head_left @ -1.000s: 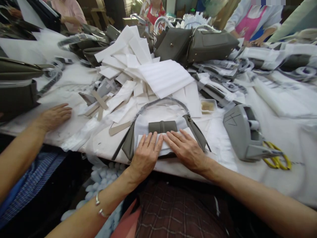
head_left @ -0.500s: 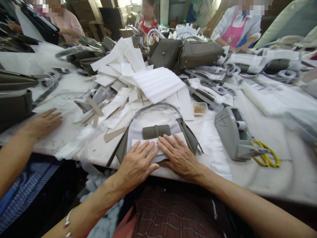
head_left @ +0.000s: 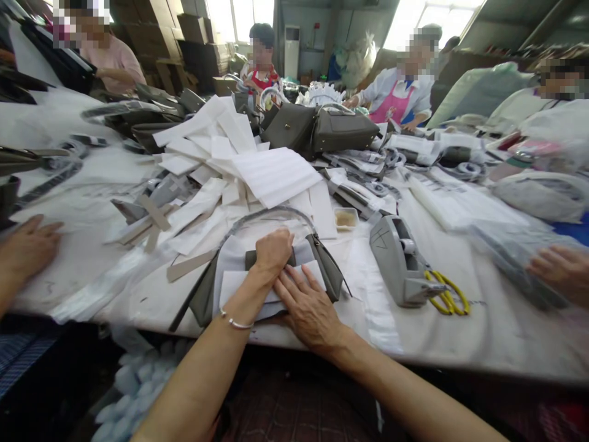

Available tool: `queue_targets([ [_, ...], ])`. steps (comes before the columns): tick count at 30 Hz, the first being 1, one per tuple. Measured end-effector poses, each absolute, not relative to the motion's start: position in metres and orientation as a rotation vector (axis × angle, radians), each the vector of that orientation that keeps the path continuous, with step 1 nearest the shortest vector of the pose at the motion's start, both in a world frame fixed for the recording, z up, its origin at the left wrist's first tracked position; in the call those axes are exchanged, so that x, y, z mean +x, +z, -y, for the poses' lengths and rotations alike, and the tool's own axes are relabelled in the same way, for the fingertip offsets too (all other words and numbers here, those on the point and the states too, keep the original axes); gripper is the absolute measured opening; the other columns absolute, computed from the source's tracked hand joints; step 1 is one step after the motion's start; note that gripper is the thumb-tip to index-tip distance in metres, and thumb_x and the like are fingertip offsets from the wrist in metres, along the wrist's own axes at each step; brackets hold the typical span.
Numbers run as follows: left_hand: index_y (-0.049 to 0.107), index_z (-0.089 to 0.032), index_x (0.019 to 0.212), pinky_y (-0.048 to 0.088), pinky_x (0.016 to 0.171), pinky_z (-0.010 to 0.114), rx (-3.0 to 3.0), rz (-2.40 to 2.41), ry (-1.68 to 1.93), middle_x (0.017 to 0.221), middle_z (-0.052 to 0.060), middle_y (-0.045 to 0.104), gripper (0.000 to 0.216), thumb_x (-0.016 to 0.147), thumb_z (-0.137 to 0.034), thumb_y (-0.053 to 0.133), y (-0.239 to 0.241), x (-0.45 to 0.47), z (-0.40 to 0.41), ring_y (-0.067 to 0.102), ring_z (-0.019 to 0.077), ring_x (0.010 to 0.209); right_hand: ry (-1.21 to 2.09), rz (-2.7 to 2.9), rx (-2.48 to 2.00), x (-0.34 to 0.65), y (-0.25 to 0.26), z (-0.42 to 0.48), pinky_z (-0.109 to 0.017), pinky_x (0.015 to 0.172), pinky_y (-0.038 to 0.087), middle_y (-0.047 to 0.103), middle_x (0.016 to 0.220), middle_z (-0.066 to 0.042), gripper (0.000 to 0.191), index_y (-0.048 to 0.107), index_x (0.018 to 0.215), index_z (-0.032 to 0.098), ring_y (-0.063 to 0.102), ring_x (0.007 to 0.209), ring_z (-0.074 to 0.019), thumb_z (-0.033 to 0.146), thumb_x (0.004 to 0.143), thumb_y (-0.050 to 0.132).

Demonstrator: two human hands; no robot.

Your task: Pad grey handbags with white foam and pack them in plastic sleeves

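Note:
A dark olive handbag (head_left: 330, 273) lies on the table in front of me, its arched handle (head_left: 276, 210) wrapped in clear plastic. A white sheet (head_left: 234, 287) rests across its near part. My left hand (head_left: 275, 250) is closed in a fist over the dark band at the bag's middle; its fingertips are hidden, so what they hold does not show. Beside it, my right hand (head_left: 309, 301) lies flat on the sheet and the bag, fingers stretched out.
A grey tape dispenser (head_left: 396, 261) and yellow-handled scissors (head_left: 448, 294) lie to the right. Behind the bag are a small tray (head_left: 346, 218), a heap of white sheets (head_left: 276, 175) and more bags (head_left: 345, 130). Co-workers' hands (head_left: 30, 245) are at both sides.
My left hand has gone from lying flat on the white sheet to a closed fist further forward over the dark band. My right hand stays flat. The view has tilted up and turned right.

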State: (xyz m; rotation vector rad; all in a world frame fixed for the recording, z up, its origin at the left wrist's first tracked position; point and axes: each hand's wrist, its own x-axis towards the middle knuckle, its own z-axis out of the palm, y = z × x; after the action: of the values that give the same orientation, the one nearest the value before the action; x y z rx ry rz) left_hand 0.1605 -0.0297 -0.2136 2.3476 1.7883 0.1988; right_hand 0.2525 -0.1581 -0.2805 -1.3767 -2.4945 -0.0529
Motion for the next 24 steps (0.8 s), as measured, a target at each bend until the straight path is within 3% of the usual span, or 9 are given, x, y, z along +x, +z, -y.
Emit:
queue_targets([
  [4, 0.069, -0.017, 0.105, 0.052, 0.085, 0.037, 2.331, -1.729, 0.198, 0.108, 0.015, 0.072, 0.04, 0.101, -0.038, 0.035, -0.246, 0.155, 0.022, 0.069, 0.0267, 0.101, -0.033, 2.47, -1.355, 0.252, -0.278, 0.155, -0.052, 0.12, 0.024, 0.044, 0.153, -0.011, 0.078, 0.033, 0.152, 0.016, 0.035, 0.143, -0.0307, 0.046, 0.088, 0.066],
  [10, 0.072, -0.017, 0.099, 0.053, 0.085, 0.035, 2.255, -1.611, 0.289, 0.102, 0.012, 0.074, 0.032, 0.098, -0.037, 0.046, -0.245, 0.154, 0.018, 0.07, 0.0248, 0.099, -0.12, 2.517, -1.33, 0.255, -0.279, 0.156, -0.054, 0.118, 0.025, 0.042, 0.154, -0.01, 0.074, 0.031, 0.153, 0.019, 0.038, 0.141, -0.0312, 0.039, 0.09, 0.063],
  [13, 0.07, -0.022, 0.106, 0.051, 0.089, 0.027, 2.205, -1.554, 0.429, 0.114, 0.006, 0.071, 0.029, 0.099, -0.035, 0.045, -0.233, 0.143, 0.027, 0.067, 0.018, 0.106, -0.198, 2.557, -1.269, 0.259, -0.284, 0.155, -0.056, 0.116, 0.025, 0.044, 0.153, -0.012, 0.068, 0.032, 0.152, 0.021, 0.04, 0.14, -0.0333, 0.04, 0.093, 0.059],
  [15, 0.068, -0.024, 0.109, 0.049, 0.091, 0.021, 2.198, -1.395, 0.606, 0.112, 0.002, 0.071, 0.027, 0.1, -0.035, 0.046, -0.225, 0.128, 0.045, 0.065, 0.0133, 0.105, -0.208, 2.569, -1.23, 0.261, -0.287, 0.154, -0.057, 0.115, 0.026, 0.049, 0.148, -0.013, 0.06, 0.038, 0.149, 0.021, 0.043, 0.137, -0.0346, 0.041, 0.095, 0.054],
  [19, 0.067, -0.016, 0.102, 0.049, 0.09, 0.021, 2.091, -0.897, 1.238, 0.1, 0.005, 0.072, 0.023, 0.099, -0.03, 0.049, -0.227, 0.073, 0.112, 0.066, 0.0129, 0.096, -0.186, 2.574, -1.18, 0.264, -0.289, 0.154, -0.059, 0.114, 0.028, 0.053, 0.144, -0.014, 0.055, 0.037, 0.149, 0.02, 0.045, 0.136, -0.0351, 0.039, 0.098, 0.045],
  [22, 0.067, -0.018, 0.091, 0.05, 0.083, 0.025, 2.005, -1.45, 1.222, 0.083, 0.004, 0.069, 0.025, 0.098, -0.031, 0.047, -0.26, 0.006, 0.17, 0.065, 0.014, 0.082, -0.187, 2.558, -1.203, 0.262, -0.288, 0.156, -0.058, 0.115, 0.026, 0.044, 0.152, -0.015, 0.062, 0.028, 0.154, 0.02, 0.041, 0.139, -0.0349, 0.043, 0.098, 0.043],
  [24, 0.066, -0.02, 0.088, 0.048, 0.082, 0.025, 1.911, -1.978, 0.694, 0.084, 0.002, 0.068, 0.029, 0.1, -0.031, 0.042, -0.292, -0.043, 0.202, 0.064, 0.0135, 0.083, -0.187, 2.553, -1.22, 0.26, -0.286, 0.157, -0.057, 0.116, 0.026, 0.042, 0.153, -0.015, 0.065, 0.025, 0.155, 0.02, 0.039, 0.141, -0.0351, 0.046, 0.098, 0.042],
])
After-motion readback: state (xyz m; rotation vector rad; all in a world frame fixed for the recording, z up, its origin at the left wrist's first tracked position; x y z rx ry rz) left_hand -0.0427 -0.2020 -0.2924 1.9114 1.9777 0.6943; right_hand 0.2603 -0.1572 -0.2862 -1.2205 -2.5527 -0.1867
